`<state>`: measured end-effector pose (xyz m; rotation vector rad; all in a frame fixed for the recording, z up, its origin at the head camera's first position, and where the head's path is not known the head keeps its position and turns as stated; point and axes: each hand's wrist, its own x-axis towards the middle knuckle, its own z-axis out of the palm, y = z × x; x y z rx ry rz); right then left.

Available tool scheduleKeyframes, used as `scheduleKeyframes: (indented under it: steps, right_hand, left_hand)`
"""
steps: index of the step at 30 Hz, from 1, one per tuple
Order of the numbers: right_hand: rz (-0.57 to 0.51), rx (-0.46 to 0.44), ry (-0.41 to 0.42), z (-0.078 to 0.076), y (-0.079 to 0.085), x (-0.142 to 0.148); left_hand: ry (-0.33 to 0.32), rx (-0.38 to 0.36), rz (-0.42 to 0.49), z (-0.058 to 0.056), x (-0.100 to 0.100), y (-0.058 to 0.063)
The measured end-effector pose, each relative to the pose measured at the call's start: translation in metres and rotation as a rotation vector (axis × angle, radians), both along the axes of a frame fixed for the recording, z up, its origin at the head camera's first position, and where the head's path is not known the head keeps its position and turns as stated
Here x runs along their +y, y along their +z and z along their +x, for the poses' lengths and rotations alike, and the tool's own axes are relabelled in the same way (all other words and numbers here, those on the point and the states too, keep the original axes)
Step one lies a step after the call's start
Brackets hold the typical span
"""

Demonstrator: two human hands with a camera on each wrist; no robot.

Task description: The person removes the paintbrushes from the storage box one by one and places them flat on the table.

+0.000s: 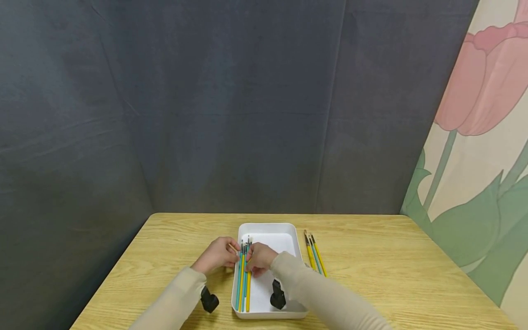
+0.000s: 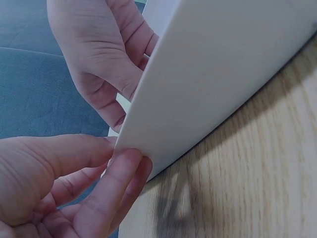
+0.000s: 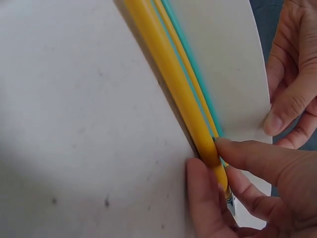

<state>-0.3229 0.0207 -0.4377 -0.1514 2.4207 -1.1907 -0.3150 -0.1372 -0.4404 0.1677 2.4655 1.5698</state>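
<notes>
clearly, the work sits in a white tray standing on a wood-grained table. along the tray's left wall lies a row of paintbrushes, teal and yellow handles side by side, bristle ends pointing away from the person. the right hand reaches into the tray and pinches the thick yellow brush, the rightmost of the row, thumb on one side and fingers on the other, near the far end of its handle. the left hand is at the left wall, its thumb at the rim and its fingertips against the outer face, pinching the edge between them. how many brushes the row holds is hard to say, as the bristle ends partly overlap behind the hands.

just right of the tray, on the table, lie some loose brushes, yellow and teal, partly hidden by the right sleeve. dark specks mark the tray floor. a black device shows at the left wrist. behind the table hangs dark cloth, with a tulip print at the right.
</notes>
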Motion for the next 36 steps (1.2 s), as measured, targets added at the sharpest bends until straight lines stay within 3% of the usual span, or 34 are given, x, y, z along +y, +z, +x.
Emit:
scheduleKeyframes:
  steps: [19, 28, 36]
  right_hand:
    - [-0.131, -0.066, -0.013, -0.003, 0.002, 0.015]
    - [-0.314, -0.094, -0.029, -0.006, 0.021, 0.042]
    - [-0.387, -0.067, -0.047, -0.005, 0.041, 0.071]
  left_hand:
    - [-0.016, 0.016, 0.024, 0.001, -0.001, -0.001]
    - [-0.003, 0.010, 0.021, 0.001, -0.001, -0.001]
    - [0.003, 0.012, 0.008, 0.002, -0.001, 0.000]
